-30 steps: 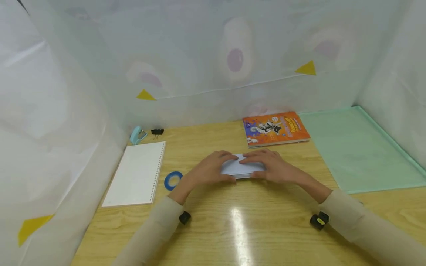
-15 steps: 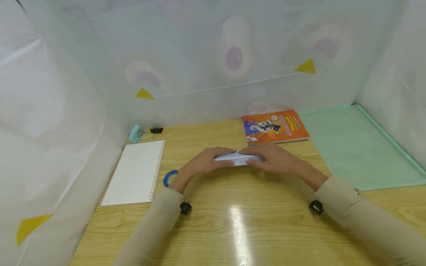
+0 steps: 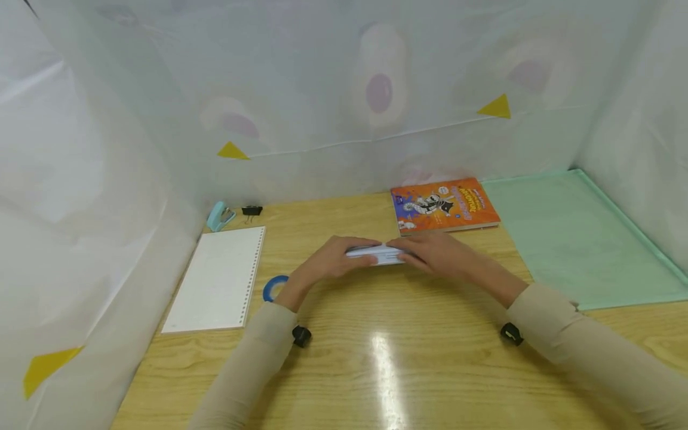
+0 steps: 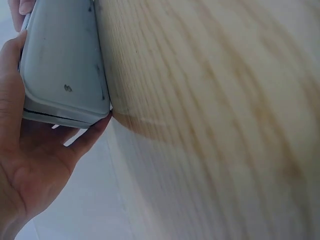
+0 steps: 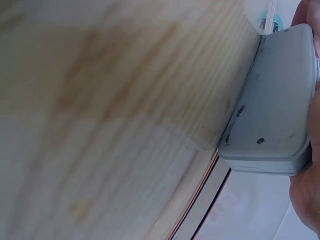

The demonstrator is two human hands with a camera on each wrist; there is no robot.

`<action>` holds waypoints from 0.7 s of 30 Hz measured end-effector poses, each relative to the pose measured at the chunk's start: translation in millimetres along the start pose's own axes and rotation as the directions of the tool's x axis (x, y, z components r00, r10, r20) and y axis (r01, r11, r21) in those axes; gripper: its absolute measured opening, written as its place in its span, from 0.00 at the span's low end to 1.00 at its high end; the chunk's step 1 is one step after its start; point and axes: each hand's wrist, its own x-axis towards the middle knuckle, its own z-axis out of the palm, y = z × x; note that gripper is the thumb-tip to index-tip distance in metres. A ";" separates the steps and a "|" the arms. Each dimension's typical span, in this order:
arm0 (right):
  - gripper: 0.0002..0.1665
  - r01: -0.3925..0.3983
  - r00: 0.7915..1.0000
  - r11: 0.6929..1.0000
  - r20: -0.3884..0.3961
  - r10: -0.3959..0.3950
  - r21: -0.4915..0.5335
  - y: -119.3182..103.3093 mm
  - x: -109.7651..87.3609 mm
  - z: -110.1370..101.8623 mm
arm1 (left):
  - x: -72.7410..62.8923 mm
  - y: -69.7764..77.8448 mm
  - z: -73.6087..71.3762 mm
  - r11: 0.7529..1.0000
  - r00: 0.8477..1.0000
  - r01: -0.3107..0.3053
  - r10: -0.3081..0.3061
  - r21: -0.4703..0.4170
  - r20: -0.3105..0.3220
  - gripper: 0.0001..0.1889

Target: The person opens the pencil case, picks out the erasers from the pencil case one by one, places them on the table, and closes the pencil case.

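A pale blue-grey case with rounded corners and dark scuffs, like a pencil tin, sits at the middle of the table between both hands [image 3: 384,255]. My left hand [image 3: 332,255] grips its left end, thumb on the near side and fingers over the far side. On the right end, my right hand [image 3: 443,254] holds it the same way. The left wrist view shows the case [image 4: 65,55] standing on a long edge against the wood, with a dark seam along its end. Scuffs mark the broad face of the case [image 5: 275,95] in the right wrist view.
At left lies a white punched-edge notebook [image 3: 217,278], with a blue stapler [image 3: 219,216] and black binder clip [image 3: 251,210] behind it. A blue tape roll [image 3: 272,286] is partly behind the left forearm. An orange book [image 3: 446,206] and green mat [image 3: 586,239] occupy the right.
The case has tipped from lying flat up onto its edge and shifted slightly away from the person. Both hands have changed from resting over its top to gripping its ends.
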 end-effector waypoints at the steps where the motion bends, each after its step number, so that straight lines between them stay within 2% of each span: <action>1: 0.22 0.009 1.000 1.000 -0.007 -0.009 -0.005 -0.7 0.5 0.3 | -0.7 0.1 -0.4 1.000 1.000 0.005 -0.005 0.002 0.001 0.29; 5: 0.22 -0.001 1.000 1.000 -0.012 0.001 0.020 -1.2 1.1 0.3 | -3.2 -0.2 -1.5 1.000 1.000 0.020 -0.020 0.007 0.004 0.30; 9: 0.24 -0.050 0.998 0.990 0.037 0.046 0.129 3.8 -6.5 -0.4 | -6.2 -0.9 -0.1 0.999 1.000 0.019 -0.019 0.029 0.022 0.34; 15: 0.34 -0.096 0.989 0.942 0.139 0.054 0.321 9.7 -23.2 -7.6 | -10.1 3.2 5.6 0.988 0.997 -0.042 0.032 0.148 0.066 0.41; 21: 0.38 -0.126 0.978 0.923 0.201 0.054 0.364 7.8 -26.9 -11.4 | -16.4 11.2 9.6 0.971 0.997 -0.033 0.015 0.235 0.082 0.46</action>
